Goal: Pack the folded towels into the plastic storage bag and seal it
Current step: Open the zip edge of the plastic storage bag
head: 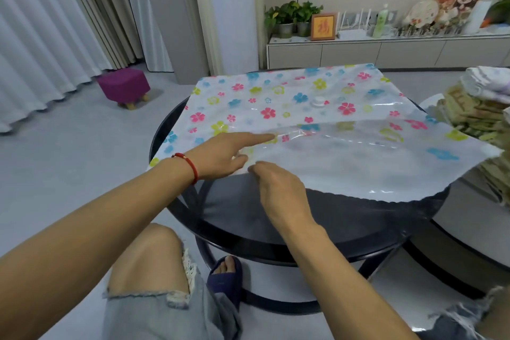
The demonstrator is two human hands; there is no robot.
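The right hand (278, 188) seems to pinch the near edge of the storage bag (317, 119), the left hand (226, 154) lies open just beside it, and the folded towels (480, 107) wait far right.

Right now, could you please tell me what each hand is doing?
Left hand: open, index finger straight, resting on the floral storage bag.
Right hand: fingers curled at the bag's near edge, apparently pinching it.
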